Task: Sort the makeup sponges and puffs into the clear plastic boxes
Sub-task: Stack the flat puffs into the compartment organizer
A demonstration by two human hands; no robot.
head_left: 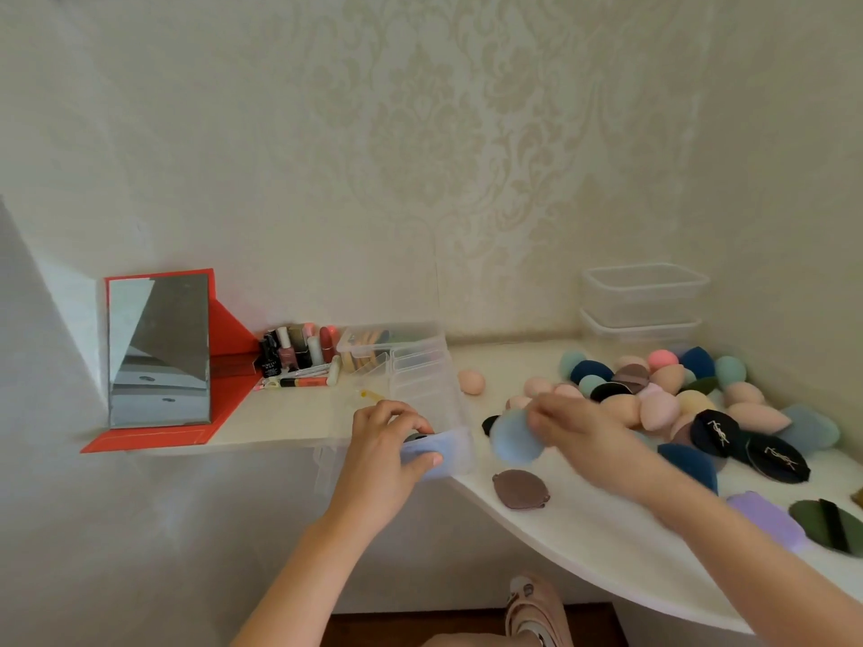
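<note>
Left hand [390,436] at centre frame, fingers curled, thumb pinching a pale blue puff [420,454] at the near end of the clear box [420,380]. Right hand [574,427], motion-blurred, grips a round blue puff [513,438] just right of that box, over the desk [583,520]. Pile of sponges and puffs [654,399] sits centre right.

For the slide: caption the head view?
Left hand grips a blue puff at the clear box; right hand holds a round blue puff by the sponge pile.
</note>
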